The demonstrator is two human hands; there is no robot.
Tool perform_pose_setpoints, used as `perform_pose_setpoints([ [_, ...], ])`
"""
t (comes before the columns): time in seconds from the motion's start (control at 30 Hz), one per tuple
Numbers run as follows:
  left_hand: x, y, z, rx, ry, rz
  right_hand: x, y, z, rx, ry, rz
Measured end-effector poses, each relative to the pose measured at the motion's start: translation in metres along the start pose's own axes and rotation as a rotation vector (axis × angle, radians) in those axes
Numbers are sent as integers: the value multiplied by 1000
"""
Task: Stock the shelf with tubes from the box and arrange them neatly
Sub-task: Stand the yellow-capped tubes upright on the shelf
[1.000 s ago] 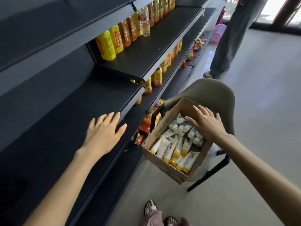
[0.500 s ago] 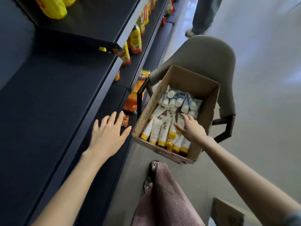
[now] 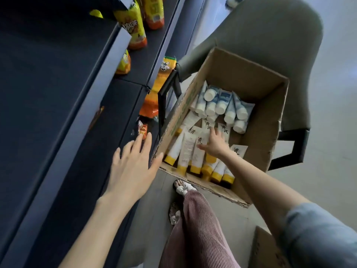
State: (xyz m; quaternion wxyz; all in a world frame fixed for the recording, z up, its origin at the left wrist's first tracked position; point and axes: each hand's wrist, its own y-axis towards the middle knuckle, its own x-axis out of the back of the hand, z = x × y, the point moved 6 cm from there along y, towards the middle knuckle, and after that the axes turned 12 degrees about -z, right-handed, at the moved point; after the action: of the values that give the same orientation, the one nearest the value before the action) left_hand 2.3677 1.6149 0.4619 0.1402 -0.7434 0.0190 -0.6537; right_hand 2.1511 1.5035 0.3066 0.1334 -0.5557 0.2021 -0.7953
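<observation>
Head view: stocking was judged unstarted. All tubes (image 3: 193, 151) lay in the box (image 3: 260, 84), none on the shelf (image 3: 48, 84). The right hand (image 3: 215, 145) grip was spread on them, apparently unclosed; the left hand (image 3: 133, 167) grip was spread, empty.

Right hand (image 3: 213, 144) touches yellow-capped tubes (image 3: 186, 149) inside the cardboard box (image 3: 270, 120).

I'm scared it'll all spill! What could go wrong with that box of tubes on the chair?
1. The brown cardboard box sits on the grey padded chair, its near corner seemingly past the seat; the right hand reaching inside might tip it.
2. The white, yellow-capped tubes overlap tightly, so lifting one could drag its neighbours out.
</observation>
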Motion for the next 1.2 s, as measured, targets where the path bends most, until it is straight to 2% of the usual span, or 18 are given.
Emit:
perform_pose_setpoints([
  [0.2,-21,-6,5,39,-27,38,-28,14,-12,-97,-12,57],
  [0.37,-26,-3,2,63,-102,39,-36,4,1,-40,150,-178],
  [0.57,-18,10,-4,90,-244,-8,-30,-16,8,-82,587,-214],
  [0.8,-10,23,-20,77,-489,-69,24,-24,29,42,982,-15],
  [1.03,-18,32,-50,126,-952,79,94,-47,61,151,1307,240],
  [1.2,-7,43,-51,127,-1126,65,121,-52,86,210,1371,289],
])
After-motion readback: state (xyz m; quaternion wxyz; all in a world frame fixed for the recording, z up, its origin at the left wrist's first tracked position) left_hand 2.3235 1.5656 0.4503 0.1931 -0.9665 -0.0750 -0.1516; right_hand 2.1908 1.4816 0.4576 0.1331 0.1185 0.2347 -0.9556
